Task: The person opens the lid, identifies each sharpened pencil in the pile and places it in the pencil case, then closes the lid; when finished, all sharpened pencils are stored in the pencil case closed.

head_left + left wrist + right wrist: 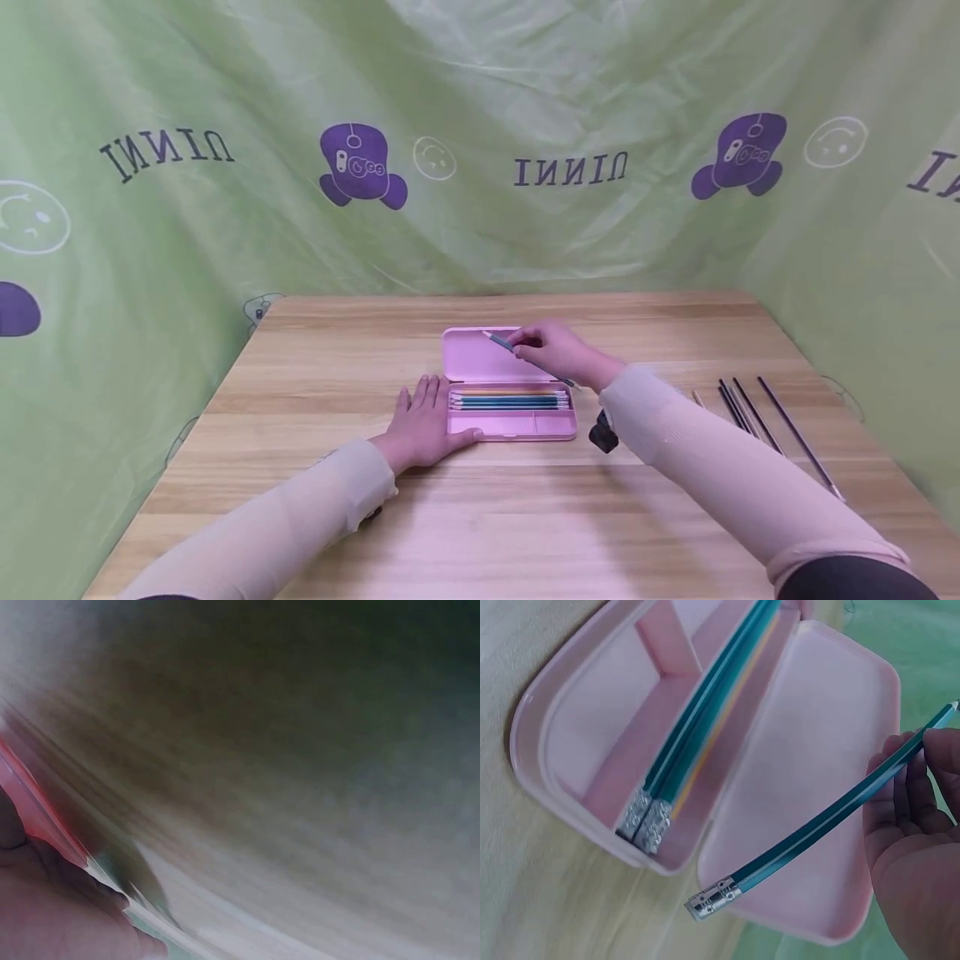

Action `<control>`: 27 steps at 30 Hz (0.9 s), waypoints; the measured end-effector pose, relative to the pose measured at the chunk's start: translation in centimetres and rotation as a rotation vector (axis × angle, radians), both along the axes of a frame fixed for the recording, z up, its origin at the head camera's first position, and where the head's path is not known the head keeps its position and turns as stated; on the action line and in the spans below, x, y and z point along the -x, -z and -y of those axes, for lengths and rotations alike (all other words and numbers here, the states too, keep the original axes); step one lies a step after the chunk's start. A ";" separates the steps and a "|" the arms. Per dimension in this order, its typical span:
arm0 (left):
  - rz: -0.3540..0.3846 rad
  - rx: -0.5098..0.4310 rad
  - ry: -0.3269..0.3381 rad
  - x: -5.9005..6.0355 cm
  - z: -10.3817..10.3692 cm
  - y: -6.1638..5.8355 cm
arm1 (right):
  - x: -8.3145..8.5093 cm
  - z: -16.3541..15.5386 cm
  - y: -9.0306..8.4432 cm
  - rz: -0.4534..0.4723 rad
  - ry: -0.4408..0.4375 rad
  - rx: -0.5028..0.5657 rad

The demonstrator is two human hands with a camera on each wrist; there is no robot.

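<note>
An open pink pencil case (551,427) lies mid-table, its lid (472,354) folded back flat. Several teal and yellow pencils (508,400) lie in its long compartment, their metal ends (646,817) showing in the right wrist view. My right hand (534,345) hovers over the lid and pinches a teal pencil (817,825) near its pointed end, the eraser end hanging free over the lid (817,712). My left hand (433,414) lies flat on the table, fingers straight, its thumb against the case's left end. The left wrist view is blurred, showing only that hand (52,907) and a pink edge (34,802).
Several loose dark pencils (757,412) lie on the wooden table (480,517) to the right of my right forearm. A small black object (603,435) sits under the right wrist. Green printed cloth (480,125) hangs round the back and both sides.
</note>
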State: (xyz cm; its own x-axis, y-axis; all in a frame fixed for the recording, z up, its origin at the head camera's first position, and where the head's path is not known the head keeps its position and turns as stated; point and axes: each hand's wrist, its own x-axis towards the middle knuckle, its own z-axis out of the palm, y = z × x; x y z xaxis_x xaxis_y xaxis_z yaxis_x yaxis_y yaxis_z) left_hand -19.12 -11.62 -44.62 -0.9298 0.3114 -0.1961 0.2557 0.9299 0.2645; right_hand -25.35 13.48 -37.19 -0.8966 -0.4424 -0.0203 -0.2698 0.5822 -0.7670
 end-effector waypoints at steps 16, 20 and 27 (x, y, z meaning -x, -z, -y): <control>-0.013 -0.018 0.008 0.2 0.1 0.4 | 0.9 3.0 2.7 -0.078 -0.179 -0.119; -0.005 0.005 0.006 0.4 0.1 0.6 | 1.0 3.2 3.1 -0.107 -0.216 -0.173; -0.010 0.005 0.010 0.5 0.1 0.9 | 1.0 3.6 3.5 -0.104 -0.257 -0.253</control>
